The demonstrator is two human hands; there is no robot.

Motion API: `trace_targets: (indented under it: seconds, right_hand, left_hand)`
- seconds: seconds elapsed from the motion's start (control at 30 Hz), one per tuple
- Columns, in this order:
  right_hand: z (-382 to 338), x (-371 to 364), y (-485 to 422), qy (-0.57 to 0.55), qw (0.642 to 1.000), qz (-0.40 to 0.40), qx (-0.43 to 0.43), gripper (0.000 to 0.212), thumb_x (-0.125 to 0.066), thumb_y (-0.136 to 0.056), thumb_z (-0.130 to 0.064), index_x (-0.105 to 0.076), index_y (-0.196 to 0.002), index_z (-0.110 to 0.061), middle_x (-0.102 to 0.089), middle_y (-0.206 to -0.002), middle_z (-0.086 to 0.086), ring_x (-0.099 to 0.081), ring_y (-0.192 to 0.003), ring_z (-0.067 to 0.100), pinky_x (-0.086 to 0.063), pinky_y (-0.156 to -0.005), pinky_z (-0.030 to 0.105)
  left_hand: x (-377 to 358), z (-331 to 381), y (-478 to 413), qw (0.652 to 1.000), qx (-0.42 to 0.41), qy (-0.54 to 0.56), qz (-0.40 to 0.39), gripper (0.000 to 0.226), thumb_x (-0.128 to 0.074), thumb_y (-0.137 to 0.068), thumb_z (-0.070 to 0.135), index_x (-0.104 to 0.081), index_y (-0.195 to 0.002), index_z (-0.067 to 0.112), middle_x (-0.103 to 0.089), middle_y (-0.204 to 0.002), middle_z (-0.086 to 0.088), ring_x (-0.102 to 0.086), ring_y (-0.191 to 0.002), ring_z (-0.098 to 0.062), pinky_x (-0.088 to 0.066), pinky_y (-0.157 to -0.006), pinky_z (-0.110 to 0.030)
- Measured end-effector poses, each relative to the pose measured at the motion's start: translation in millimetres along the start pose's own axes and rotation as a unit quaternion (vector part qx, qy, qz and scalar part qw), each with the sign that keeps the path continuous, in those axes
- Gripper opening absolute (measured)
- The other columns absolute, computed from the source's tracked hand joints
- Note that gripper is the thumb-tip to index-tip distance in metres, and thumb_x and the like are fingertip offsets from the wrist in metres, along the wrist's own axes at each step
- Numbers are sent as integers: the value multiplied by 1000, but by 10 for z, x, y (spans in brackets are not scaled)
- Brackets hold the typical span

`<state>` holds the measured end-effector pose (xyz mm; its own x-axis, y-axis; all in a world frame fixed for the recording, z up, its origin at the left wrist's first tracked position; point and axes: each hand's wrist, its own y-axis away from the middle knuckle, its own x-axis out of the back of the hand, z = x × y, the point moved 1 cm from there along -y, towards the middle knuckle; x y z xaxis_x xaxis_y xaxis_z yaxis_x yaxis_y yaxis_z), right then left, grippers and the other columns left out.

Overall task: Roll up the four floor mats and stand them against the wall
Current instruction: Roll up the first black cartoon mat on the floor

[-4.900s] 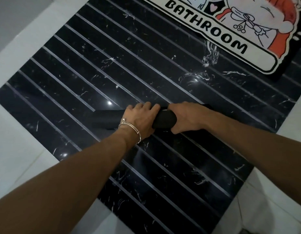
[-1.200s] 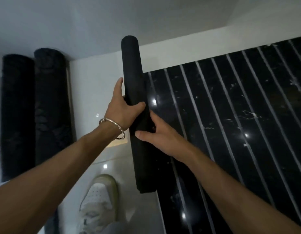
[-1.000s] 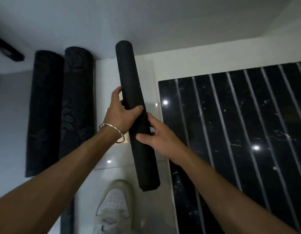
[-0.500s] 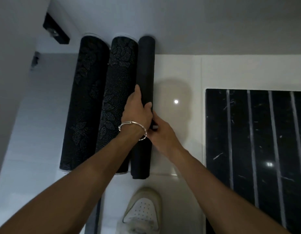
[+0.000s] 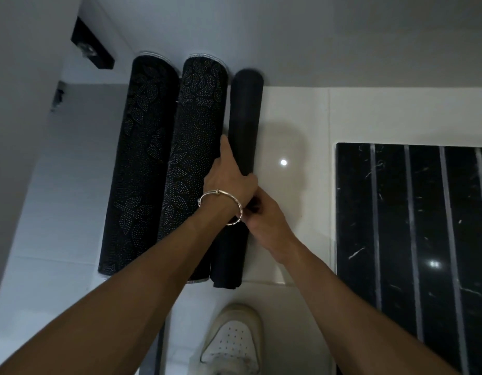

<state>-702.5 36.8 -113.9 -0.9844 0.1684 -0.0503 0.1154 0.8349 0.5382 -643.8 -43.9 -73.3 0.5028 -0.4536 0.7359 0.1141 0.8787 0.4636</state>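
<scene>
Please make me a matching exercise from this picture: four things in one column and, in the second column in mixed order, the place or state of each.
1. plain roll
2. striped mat
3. shoe
4. bracelet

A. lies flat on the floor
B. sits round the left wrist
C. held by the left hand and the right hand
D. white, at the bottom edge of the view

Pairs: 1-C, 2-A, 3-D, 4-B

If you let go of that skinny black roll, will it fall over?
Probably tippy: the skinny black roll is tall and narrow, with only the wall and dotted roll beside it. It seems fairly stiff, standing straight. Rolled round, it could roll if it falls.
</scene>
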Motion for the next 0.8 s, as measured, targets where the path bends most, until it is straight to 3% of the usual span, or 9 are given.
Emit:
trace_targets:
  seconds: [0.13, 0.3, 0.43, 0.5, 0.6, 0.7, 0.73, 0.8]
  right_hand:
    - [-28, 32, 49, -33, 999, -21, 10, 40, -63, -88, -4, -55, -126, -14, -66, -104, -11, -61, -86, -12, -46, -78, 4]
    - [-3, 44, 114, -38, 998, -25, 36, 36, -64, -88, -3, -58, -120, -17, -69, -107, -6, -64, -93, -5, -47, -79, 8]
    - [-88, 11, 98, -32, 995, -3, 94, 36, -67, -84, 0, -59, -109, -24, -69, -92, -9, -66, -86, -1, -50, -76, 13]
    - [-98, -38, 113, -12, 993, 32, 117, 41, -70, -81, -5, -58, -114, -26, -65, -92, -4, -63, -82, -1, -49, -71, 12]
    - [-24, -71, 119, 40, 989, 86, 116, 51, -72, -80, -18, -51, -124, -35, -56, -104, 0, -56, -92, -3, -47, -76, 8]
    - [51, -95, 46, 59, 989, 87, 99, 52, -72, -78, -29, -51, -125, -33, -61, -106, 8, -63, -95, 11, -56, -82, 31]
    - [79, -106, 13, 77, 990, 81, 89, 51, -71, -76, -32, -52, -124, -32, -63, -103, 11, -65, -94, 18, -56, -80, 36]
    - [126, -113, -51, 108, 987, 79, 84, 44, -68, -77, -28, -55, -119, -27, -64, -93, 14, -65, -85, 22, -54, -68, 27]
  left_hand:
    - [32, 35, -15, 1000, 25, -5, -5, 100, -68, -81, 34, 2, -151, 22, -53, -130, -13, -55, -112, -32, -43, -90, -32]
    - [23, 81, -35, 998, 13, -57, -15, 95, -66, -80, 28, -2, -150, 20, -55, -123, -14, -57, -107, -34, -44, -83, -32]
    - [71, 70, -40, 997, 18, 78, 12, 69, -64, -79, 22, -24, -136, 19, -53, -94, 1, -56, -73, -21, -41, -66, -22]
    - [98, 43, -40, 985, 32, 170, 16, 63, -65, -80, 20, -27, -130, 19, -51, -86, 5, -53, -66, -10, -40, -55, -20]
    - [65, 41, -26, 969, 32, 246, 3, 61, -63, -82, 18, -27, -130, 20, -52, -86, 6, -54, -70, -8, -42, -57, -18]
    - [8, 17, -36, 971, 25, 237, -12, 61, -62, -83, 17, -25, -132, 20, -54, -90, 2, -55, -70, -12, -46, -64, -24]
    - [-14, 0, -44, 975, 25, 220, -16, 62, -61, -84, 17, -24, -133, 19, -55, -95, -1, -56, -71, -15, -45, -67, -25]
    - [-52, -16, -46, 984, 26, 177, -19, 61, -57, -87, 16, -23, -137, 17, -57, -107, -7, -55, -77, -20, -41, -70, -25]
